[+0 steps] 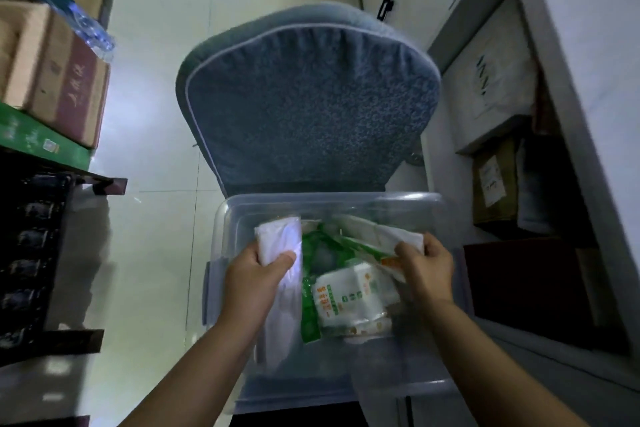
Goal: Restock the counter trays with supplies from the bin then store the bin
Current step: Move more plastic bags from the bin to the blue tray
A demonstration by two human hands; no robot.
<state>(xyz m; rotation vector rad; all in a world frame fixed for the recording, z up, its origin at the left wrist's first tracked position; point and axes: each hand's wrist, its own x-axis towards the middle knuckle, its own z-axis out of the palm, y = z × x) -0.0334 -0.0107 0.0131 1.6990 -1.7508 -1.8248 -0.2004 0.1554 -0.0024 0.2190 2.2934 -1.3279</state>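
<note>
My left hand (256, 274) is closed on a white tissue pack (280, 241), my right hand (427, 267) pinches a green-and-white wrapped pack (377, 239); both are raised over the clear plastic bin (221, 218) on the chair (308, 97), probably for the counter trays. The printing on the packs is too blurred to read.
</note>
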